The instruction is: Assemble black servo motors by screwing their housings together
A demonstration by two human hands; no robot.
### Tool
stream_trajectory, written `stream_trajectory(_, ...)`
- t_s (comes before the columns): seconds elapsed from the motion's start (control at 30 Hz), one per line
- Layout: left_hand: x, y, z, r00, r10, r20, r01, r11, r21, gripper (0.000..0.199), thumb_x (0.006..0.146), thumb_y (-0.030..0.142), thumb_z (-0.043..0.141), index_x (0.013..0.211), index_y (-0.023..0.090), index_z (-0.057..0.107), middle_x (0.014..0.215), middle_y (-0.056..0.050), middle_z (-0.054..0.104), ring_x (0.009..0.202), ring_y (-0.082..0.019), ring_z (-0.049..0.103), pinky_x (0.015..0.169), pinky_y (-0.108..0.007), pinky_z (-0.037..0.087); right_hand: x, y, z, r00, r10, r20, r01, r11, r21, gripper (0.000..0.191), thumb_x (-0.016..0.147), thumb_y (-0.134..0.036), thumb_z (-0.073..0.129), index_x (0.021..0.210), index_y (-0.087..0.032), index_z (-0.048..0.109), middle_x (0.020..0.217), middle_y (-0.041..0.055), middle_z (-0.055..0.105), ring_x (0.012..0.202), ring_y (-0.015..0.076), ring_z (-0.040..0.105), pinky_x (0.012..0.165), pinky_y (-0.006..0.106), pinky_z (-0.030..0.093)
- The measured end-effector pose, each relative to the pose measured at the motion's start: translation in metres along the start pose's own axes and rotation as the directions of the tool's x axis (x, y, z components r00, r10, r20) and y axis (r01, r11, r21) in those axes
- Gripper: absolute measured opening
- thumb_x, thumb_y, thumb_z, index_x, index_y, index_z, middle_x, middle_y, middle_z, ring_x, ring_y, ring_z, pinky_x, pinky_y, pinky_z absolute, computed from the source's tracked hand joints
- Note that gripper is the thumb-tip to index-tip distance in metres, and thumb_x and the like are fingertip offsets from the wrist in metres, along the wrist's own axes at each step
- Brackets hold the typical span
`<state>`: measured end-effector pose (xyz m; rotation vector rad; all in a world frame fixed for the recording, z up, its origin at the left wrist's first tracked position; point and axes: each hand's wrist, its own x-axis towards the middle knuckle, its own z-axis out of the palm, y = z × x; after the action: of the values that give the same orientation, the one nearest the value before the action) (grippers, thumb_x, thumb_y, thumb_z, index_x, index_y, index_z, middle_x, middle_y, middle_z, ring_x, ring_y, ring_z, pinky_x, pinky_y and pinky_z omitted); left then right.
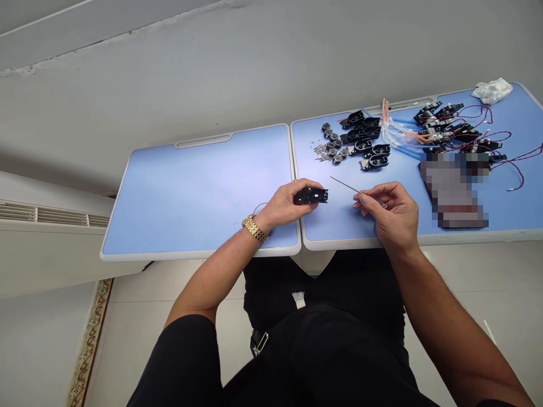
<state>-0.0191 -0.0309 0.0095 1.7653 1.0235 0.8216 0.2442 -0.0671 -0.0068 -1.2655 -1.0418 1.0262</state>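
Note:
My left hand (pixel 282 204) grips a small black plastic housing (pixel 310 195) by its near end, just left of the seam between the table's halves. My right hand (pixel 389 212) pinches a thin metal pin (pixel 345 184) between thumb and fingers, its tip pointing up and left toward the housing. Pin and housing are apart. A gold link wristwatch (pixel 255 229) sits on my left wrist. Above the hands lie several black housings (pixel 360 135), several small round parts (pixel 333 143) and a little heap of tiny screws (pixel 321 151).
The blue folding table (pixel 203 186) has a white rim. At its right lie wired black assemblies (pixel 449 127), blue tubing (pixel 401 127), a white crumpled wrap (pixel 492 90) and a pixelated patch (pixel 452 192). A wall heater (pixel 42 217) stands at left; a tiled floor lies below.

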Motion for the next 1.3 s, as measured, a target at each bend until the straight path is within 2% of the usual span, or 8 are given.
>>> stream_trajectory(0.17,0.000,0.000,0.000,0.998,0.056,-0.007,-0.056,0.998,0.038,0.038,0.091,0.022,0.075,0.128,0.025,0.079,0.121,-0.006,0.080,0.109,-0.021,0.074,0.106,-0.039,0.058,-0.001,-0.002,-0.001,1.000,-0.006,0.019,0.007,1.000,-0.010,0.026,0.082,-0.031,0.097,0.089,-0.027,0.073,0.087,0.0010,0.082,0.073,0.0184,0.079,0.058,0.029,0.054)
stream_trajectory(0.33,0.002,-0.011,0.002,0.992,0.126,-0.024,-0.124,0.990,0.069,0.037,0.094,0.028,0.081,0.131,0.028,0.082,0.108,-0.005,0.079,0.099,-0.019,0.073,0.098,-0.037,0.059,-0.001,0.001,-0.002,1.000,-0.019,0.019,0.020,0.999,-0.027,0.024,0.083,-0.032,0.098,0.089,-0.027,0.075,0.087,0.0009,0.083,0.072,0.0181,0.078,0.058,0.029,0.056)
stream_trajectory(0.43,0.003,-0.015,0.003,0.987,0.156,-0.026,-0.155,0.986,0.057,0.039,0.095,0.030,0.084,0.133,0.027,0.082,0.110,-0.006,0.081,0.098,-0.019,0.074,0.096,-0.036,0.060,-0.001,0.002,-0.002,1.000,-0.023,0.018,0.023,0.999,-0.029,0.025,0.083,-0.034,0.098,0.090,-0.026,0.076,0.088,0.0017,0.083,0.073,0.0183,0.079,0.058,0.028,0.057)
stream_trajectory(0.63,0.002,-0.013,0.002,0.996,0.091,-0.021,-0.091,0.996,-0.004,0.041,0.093,0.031,0.087,0.133,0.024,0.082,0.126,-0.008,0.085,0.113,-0.021,0.080,0.104,-0.037,0.063,-0.002,0.002,-0.002,1.000,-0.011,0.009,0.012,0.999,-0.035,0.026,0.082,-0.034,0.099,0.089,-0.027,0.076,0.087,0.0018,0.083,0.072,0.0189,0.080,0.058,0.028,0.057)
stream_trajectory(0.8,0.002,-0.008,0.001,0.997,0.077,-0.025,-0.077,0.997,0.018,0.036,0.093,0.025,0.081,0.129,0.022,0.082,0.124,-0.008,0.085,0.112,-0.021,0.081,0.105,-0.038,0.065,-0.002,0.004,-0.002,1.000,-0.002,0.015,0.002,0.999,-0.040,0.024,0.083,-0.033,0.098,0.090,-0.027,0.076,0.089,0.0017,0.084,0.075,0.0186,0.081,0.060,0.027,0.058)
stream_trajectory(0.97,0.002,-0.005,0.000,0.997,0.064,-0.032,-0.064,0.998,0.015,0.040,0.092,0.021,0.080,0.133,0.023,0.081,0.129,-0.009,0.084,0.115,-0.021,0.080,0.107,-0.037,0.065,-0.002,0.005,-0.002,1.000,-0.001,0.017,0.002,0.998,-0.060,0.024,0.083,-0.033,0.096,0.091,-0.027,0.075,0.090,0.0023,0.084,0.074,0.0189,0.080,0.063,0.029,0.059)
stream_trajectory(1.2,0.002,-0.008,0.001,0.994,0.103,-0.031,-0.102,0.994,0.042,0.039,0.094,0.039,0.087,0.128,0.021,0.082,0.123,-0.009,0.086,0.109,-0.021,0.081,0.102,-0.035,0.065,-0.003,0.003,-0.001,1.000,0.003,0.024,-0.001,0.995,-0.103,0.023,0.085,-0.036,0.093,0.092,-0.027,0.073,0.088,0.0023,0.084,0.073,0.0197,0.078,0.062,0.031,0.059)
stream_trajectory(1.3,0.001,-0.009,0.003,0.996,0.081,-0.023,-0.080,0.995,0.064,0.034,0.094,0.036,0.084,0.125,0.021,0.082,0.114,-0.006,0.087,0.100,-0.019,0.080,0.095,-0.033,0.064,0.000,0.002,-0.003,0.999,-0.015,0.035,0.021,0.985,-0.172,0.019,0.089,-0.037,0.088,0.091,-0.028,0.071,0.072,-0.0020,0.075,0.061,0.0177,0.070,0.057,0.031,0.055)
